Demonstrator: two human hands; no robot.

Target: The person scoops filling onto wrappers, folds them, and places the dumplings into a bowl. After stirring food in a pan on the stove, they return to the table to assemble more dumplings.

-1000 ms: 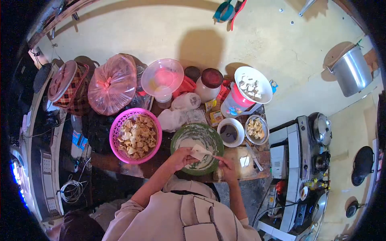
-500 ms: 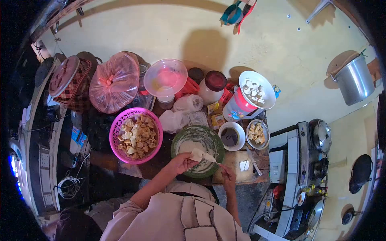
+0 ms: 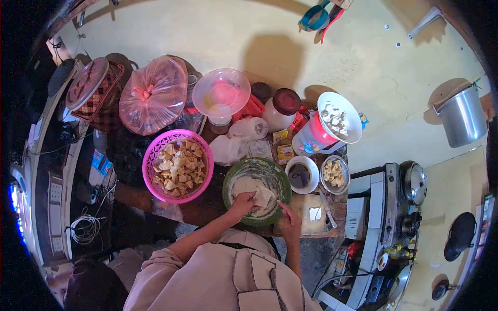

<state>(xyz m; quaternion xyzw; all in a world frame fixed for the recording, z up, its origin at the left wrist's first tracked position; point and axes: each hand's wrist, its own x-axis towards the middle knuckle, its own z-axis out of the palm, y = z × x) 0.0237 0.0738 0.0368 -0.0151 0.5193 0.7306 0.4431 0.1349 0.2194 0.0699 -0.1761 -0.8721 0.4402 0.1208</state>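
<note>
My left hand (image 3: 243, 206) is closed on a pale, floppy dough wrapper (image 3: 264, 197) over the green bowl (image 3: 285, 182). White paste (image 3: 244, 184) coats the bowl's inside. At the bowl's right rim, my right hand (image 3: 288, 218) has its fingers closed around the end of a thin utensil (image 3: 278, 202); its head is hidden by the wrapper or too small to make out. To the left of the bowl stands a pink basket (image 3: 147, 173) heaped with folded pale pieces (image 3: 179, 168).
Right of the bowl are a white bowl of dark liquid (image 3: 300, 176), a small bowl of pieces (image 3: 335, 175), and a knife (image 3: 330, 213) on a board (image 3: 306, 223). Behind stand plastic bags (image 3: 228, 150), a lidded jar (image 3: 282, 110) and a white bowl (image 3: 355, 116) on a container.
The wrapper has gone lower into the green bowl with my left hand, which now bends over it. My right hand has shifted slightly up and left relative to the board. The camera view has shifted a little.
</note>
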